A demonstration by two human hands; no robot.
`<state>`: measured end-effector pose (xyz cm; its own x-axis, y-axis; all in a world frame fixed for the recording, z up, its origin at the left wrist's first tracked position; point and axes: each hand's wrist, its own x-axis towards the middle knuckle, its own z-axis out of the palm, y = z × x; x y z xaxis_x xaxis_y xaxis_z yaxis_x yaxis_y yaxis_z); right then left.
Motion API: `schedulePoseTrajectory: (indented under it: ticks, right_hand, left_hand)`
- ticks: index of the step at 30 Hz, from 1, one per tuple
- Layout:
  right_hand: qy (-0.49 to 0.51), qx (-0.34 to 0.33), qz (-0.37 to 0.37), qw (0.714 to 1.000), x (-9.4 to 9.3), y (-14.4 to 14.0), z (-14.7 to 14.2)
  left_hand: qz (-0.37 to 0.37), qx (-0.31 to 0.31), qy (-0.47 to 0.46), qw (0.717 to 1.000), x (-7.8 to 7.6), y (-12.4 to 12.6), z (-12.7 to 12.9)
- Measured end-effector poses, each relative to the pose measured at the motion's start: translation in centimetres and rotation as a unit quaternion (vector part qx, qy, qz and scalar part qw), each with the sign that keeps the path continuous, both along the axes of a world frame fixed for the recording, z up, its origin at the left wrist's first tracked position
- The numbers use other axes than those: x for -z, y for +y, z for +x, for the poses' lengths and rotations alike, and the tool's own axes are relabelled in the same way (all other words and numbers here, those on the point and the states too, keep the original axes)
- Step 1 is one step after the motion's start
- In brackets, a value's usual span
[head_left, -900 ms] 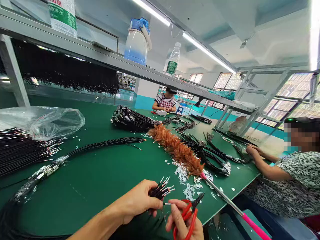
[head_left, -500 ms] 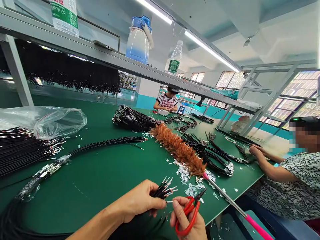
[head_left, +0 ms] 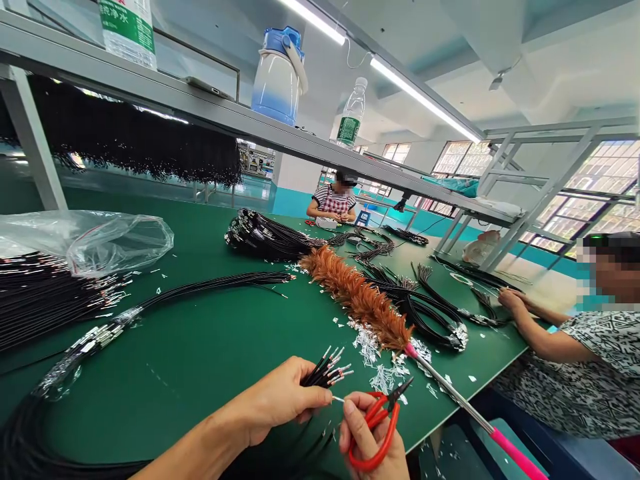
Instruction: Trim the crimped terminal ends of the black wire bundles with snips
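Wires point(head_left: 327, 370) bunched in left hand point(head_left: 280, 400) above table's point(head_left: 210, 347) near edge, right hand point(head_left: 373, 443) gripping red snips point(head_left: 375, 427) while pinching one tinned tip — risk of nicking fingers point(head_left: 320, 400) or slipping tip, given blades so close.

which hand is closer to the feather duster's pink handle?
Right. The right hand with the red scissors sits just left of the feather duster shaft; the left hand, gripping the black wire bundle, is farther left.
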<state>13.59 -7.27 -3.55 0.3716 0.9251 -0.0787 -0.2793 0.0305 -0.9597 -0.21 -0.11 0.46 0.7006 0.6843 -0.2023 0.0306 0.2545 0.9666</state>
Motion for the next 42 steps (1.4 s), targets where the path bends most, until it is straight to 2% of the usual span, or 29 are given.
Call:
schedulePoseTrajectory:
  ticks: [4,6,8,11,13,15,18,21,24,28,33,38,42]
  right_hand:
    - [0.123,-0.089,0.018,0.988,-0.2,0.4,0.1]
    - [0.152,-0.111,0.028,0.982,-0.3,0.5,0.2]
    - [0.135,-0.095,0.022,0.986,-0.5,0.5,0.3]
    - [-0.001,-0.019,0.016,1.000,-0.9,0.1,0.0]
    - [-0.102,0.036,0.029,0.994,-1.1,-0.2,-0.4]
    - [-0.143,0.067,0.041,0.987,-1.1,-0.4,-0.8]
    - [-0.087,0.060,0.035,0.994,-0.9,-0.4,-1.2]
    - [0.008,0.015,0.024,1.000,-0.6,-0.1,-1.1]
    - [0.053,-0.021,0.037,0.998,-0.7,0.2,-0.7]
    - [0.013,-0.018,0.015,1.000,-0.9,0.4,-0.2]
    - [0.005,0.003,-0.030,1.000,-0.8,0.5,0.0]
    - [-0.022,0.021,-0.028,0.999,-0.9,0.5,-0.1]
    - [-0.041,0.041,-0.032,0.998,-1.4,0.5,-0.1]
  left_hand:
    - [-0.015,0.041,-0.023,0.999,-0.6,-0.1,-0.3]
    - [-0.016,0.059,-0.032,0.998,-0.7,-0.2,-0.3]
    - [-0.014,0.064,-0.033,0.997,-0.7,-0.2,-0.2]
    - [-0.001,0.045,-0.027,0.999,-0.4,-0.1,0.0]
    - [0.004,0.025,-0.026,0.999,-0.2,0.1,0.0]
    - [0.001,0.017,-0.031,0.999,-0.1,0.3,-0.1]
    - [-0.007,0.019,-0.042,0.999,-0.2,0.5,-0.3]
    - [-0.013,0.030,-0.048,0.998,-0.5,0.6,-0.6]
    - [-0.020,0.054,-0.047,0.997,-0.8,0.5,-0.7]
    - [-0.002,0.050,-0.032,0.998,-0.9,0.5,-0.7]
    - [0.054,0.004,0.014,0.998,-0.5,0.4,-0.4]
    - [0.074,-0.008,0.046,0.996,0.1,0.2,0.1]
    - [0.077,-0.014,0.036,0.996,0.4,0.3,0.2]
